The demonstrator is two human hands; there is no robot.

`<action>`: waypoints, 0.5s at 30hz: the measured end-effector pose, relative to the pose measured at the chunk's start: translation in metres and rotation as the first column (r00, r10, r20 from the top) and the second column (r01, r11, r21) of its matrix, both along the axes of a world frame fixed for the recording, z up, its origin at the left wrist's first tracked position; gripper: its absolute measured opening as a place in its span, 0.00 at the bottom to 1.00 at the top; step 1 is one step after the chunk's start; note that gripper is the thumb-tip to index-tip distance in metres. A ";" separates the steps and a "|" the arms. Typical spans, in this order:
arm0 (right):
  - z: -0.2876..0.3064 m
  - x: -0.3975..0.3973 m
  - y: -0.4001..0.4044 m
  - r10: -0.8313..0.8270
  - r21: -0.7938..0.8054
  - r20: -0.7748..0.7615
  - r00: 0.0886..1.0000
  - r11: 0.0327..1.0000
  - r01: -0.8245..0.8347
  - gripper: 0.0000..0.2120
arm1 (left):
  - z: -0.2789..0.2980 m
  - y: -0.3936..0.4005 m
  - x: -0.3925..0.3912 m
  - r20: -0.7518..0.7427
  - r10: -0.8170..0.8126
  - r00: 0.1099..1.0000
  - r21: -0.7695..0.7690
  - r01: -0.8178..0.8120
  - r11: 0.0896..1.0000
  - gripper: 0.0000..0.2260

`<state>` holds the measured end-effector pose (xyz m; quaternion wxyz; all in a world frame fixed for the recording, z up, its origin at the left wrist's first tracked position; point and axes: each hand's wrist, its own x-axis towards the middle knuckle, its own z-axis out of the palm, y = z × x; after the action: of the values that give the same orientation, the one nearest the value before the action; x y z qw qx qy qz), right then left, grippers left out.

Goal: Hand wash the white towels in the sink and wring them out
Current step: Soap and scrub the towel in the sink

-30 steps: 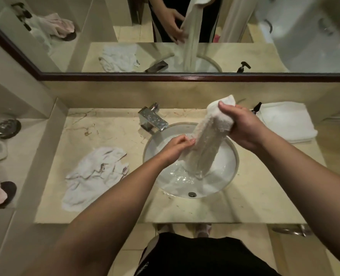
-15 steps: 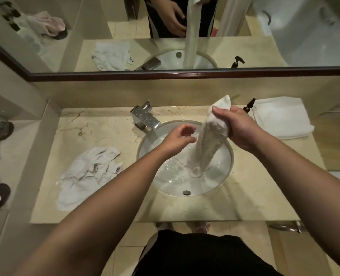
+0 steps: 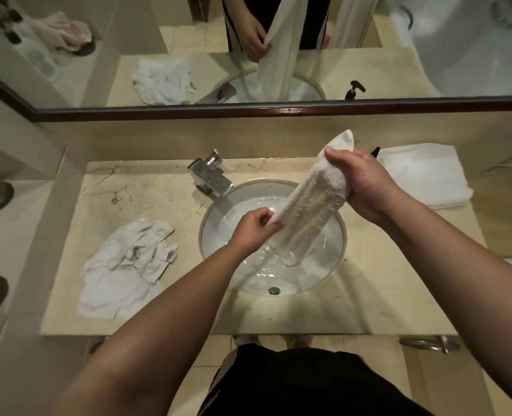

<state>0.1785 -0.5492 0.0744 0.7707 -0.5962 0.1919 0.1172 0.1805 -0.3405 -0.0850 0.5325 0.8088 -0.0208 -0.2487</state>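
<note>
Hands work over a round white sink (image 3: 215,226) set into a beige marble surface (image 3: 369,295), seen from above. The right hand (image 3: 366,187) is raised above the far right rim of the basin, its fingers wrapped tightly around the top of a bunched white towel (image 3: 305,211). A short tuft of cloth sticks out above that fist. From there the towel hangs down in a thick ribbed roll, slanting toward the middle of the basin, where its lower end meets shallow water. The left hand (image 3: 254,229) reaches in from the lower left, and its fingers pinch the left edge of the roll about halfway down.

A square chrome tap (image 3: 209,177) stands at the far left rim of the basin, well clear of both hands. A small drain (image 3: 274,290) shows at the near side of the bowl.

To the left on the surface lies a crumpled white towel (image 3: 122,268), spread out and looking damp. At the far right corner sits a folded white towel (image 3: 423,175); the dark top of a pump bottle (image 3: 375,151) peeks out between it and the right hand. A dark-framed mirror (image 3: 278,109) runs along the wall behind, reflecting the hands, the towel and the sink. Both forearms cross the near edge of the surface and cover part of the basin's front.
</note>
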 end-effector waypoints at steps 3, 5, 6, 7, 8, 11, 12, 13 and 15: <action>-0.007 0.000 -0.013 -0.011 -0.124 -0.016 1.000 0.992 0.009 0.09 | 0.009 -0.001 0.004 -0.047 0.034 0.998 -0.142 -0.040 0.989 0.06; -0.014 0.002 -0.020 -0.006 -0.236 -0.037 0.999 0.972 -0.003 0.09 | 0.024 -0.002 0.008 -0.108 0.043 0.993 -0.250 -0.069 0.966 0.06; -0.018 0.003 -0.023 0.001 -0.285 -0.043 0.999 0.958 -0.014 0.09 | 0.033 -0.003 0.011 -0.134 0.038 0.990 -0.296 -0.077 0.952 0.05; -0.023 0.004 -0.023 0.011 -0.328 -0.048 0.999 0.944 -0.026 0.09 | 0.043 -0.005 0.014 -0.153 0.027 0.988 -0.334 -0.078 0.939 0.05; -0.029 0.004 -0.021 0.026 -0.363 -0.054 0.998 0.931 -0.044 0.09 | 0.053 -0.007 0.017 -0.162 0.008 0.987 -0.367 -0.068 0.928 0.05; -0.044 0.003 -0.007 0.119 -0.398 -0.082 0.990 0.907 -0.142 0.13 | 0.085 -0.017 0.025 -0.164 -0.082 0.983 -0.414 0.007 0.910 0.05; -0.045 0.002 -0.001 0.167 -0.374 -0.093 0.982 0.908 -0.190 0.15 | 0.094 -0.019 0.029 -0.161 -0.114 0.980 -0.417 0.037 0.908 0.06; -0.046 0.002 0.004 0.215 -0.321 -0.099 0.972 0.917 -0.236 0.19 | 0.102 -0.021 0.032 -0.163 -0.136 0.977 -0.419 0.057 0.906 0.07; -0.045 0.004 0.007 0.306 -0.154 -0.105 0.946 0.935 -0.319 0.26 | 0.115 -0.022 0.039 -0.167 -0.146 0.975 -0.414 0.065 0.908 0.07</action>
<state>0.1824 -0.5420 0.0296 0.6806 -0.6772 0.1343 0.2452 0.2197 -0.3624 0.0302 0.6737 0.6502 -0.0637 -0.3454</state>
